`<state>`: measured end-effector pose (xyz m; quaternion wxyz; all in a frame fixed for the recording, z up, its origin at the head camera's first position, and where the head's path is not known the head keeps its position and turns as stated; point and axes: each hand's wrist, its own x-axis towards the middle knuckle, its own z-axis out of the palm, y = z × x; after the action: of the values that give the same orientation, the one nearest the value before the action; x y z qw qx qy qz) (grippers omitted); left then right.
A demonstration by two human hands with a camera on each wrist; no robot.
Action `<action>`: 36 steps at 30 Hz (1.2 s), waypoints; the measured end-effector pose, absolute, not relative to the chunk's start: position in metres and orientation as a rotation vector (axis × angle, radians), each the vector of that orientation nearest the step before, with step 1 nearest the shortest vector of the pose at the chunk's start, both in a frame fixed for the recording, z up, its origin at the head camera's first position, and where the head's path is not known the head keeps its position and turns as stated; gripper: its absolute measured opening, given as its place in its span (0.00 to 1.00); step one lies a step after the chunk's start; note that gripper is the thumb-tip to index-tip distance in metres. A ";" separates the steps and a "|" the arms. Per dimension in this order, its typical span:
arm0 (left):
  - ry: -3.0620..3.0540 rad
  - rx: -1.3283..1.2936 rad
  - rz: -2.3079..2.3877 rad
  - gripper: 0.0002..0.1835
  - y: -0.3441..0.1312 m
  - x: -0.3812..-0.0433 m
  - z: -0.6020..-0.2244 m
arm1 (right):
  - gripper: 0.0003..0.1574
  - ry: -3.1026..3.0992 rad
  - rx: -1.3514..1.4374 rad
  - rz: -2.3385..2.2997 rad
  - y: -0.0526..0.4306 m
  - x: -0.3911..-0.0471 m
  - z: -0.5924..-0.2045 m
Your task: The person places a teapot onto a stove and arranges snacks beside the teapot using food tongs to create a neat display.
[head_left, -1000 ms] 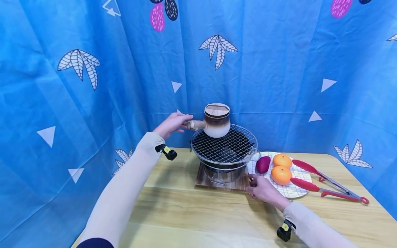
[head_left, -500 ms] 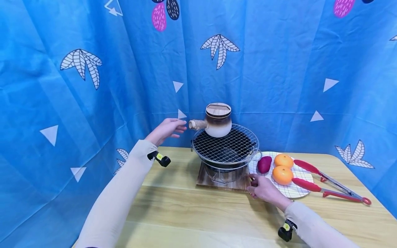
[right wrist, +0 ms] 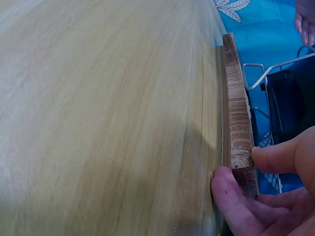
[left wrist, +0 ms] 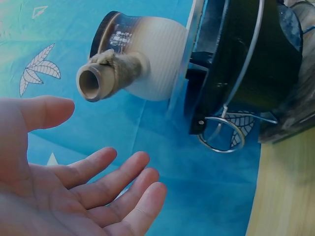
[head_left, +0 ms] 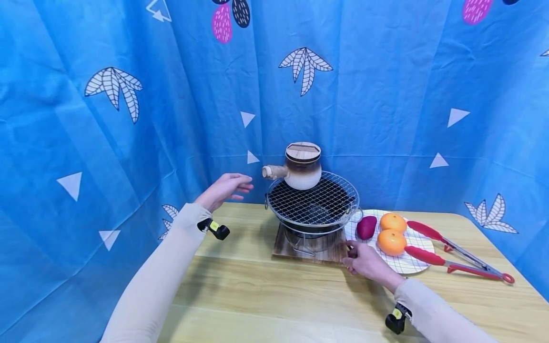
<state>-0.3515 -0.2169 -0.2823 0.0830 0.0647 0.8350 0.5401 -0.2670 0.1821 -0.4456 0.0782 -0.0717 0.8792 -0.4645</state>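
A lidded clay pot point(head_left: 302, 178) with a rope-wrapped side handle point(left wrist: 118, 73) stands on the wire grate point(head_left: 296, 202) of a round black grill. To the left of that handle, my left hand point(head_left: 225, 189) is in the air with its fingers relaxed and apart, touching nothing. Under the grill lies a dark wooden board point(head_left: 285, 247). My right hand point(head_left: 365, 262) pinches the board's near right corner, thumb on top and forefinger at the lower edge, as the right wrist view shows. Its other fingertips are partly hidden behind the board.
Right of the grill, a checked plate point(head_left: 411, 266) bears a purple vegetable-like item point(head_left: 366, 227) and two oranges point(head_left: 392, 242). Red-and-silver tongs point(head_left: 469, 271) rest partly on it. A metal ring point(left wrist: 222, 135) hangs from the grill's left side. Blue curtains point(head_left: 377, 95) border the table point(head_left: 266, 295).
My left hand has let go of the pot's handle area and drawn back left and down. The pot stays on the grate. My right hand keeps its place at the board's corner.
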 end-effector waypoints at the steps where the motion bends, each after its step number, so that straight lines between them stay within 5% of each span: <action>1: 2.490 0.195 1.612 0.27 -0.217 -0.351 -0.284 | 0.37 2.636 -0.218 -1.387 0.182 -0.267 -0.446; 36: 2.415 0.119 1.720 0.24 -0.228 -0.346 -0.342 | 0.36 2.631 -0.200 -1.394 0.182 -0.267 -0.446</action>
<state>-0.3460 -0.2279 -0.3416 0.0869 0.0401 0.8108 0.5774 -0.2674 0.1824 -0.4462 0.0786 -0.0667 0.8790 -0.4655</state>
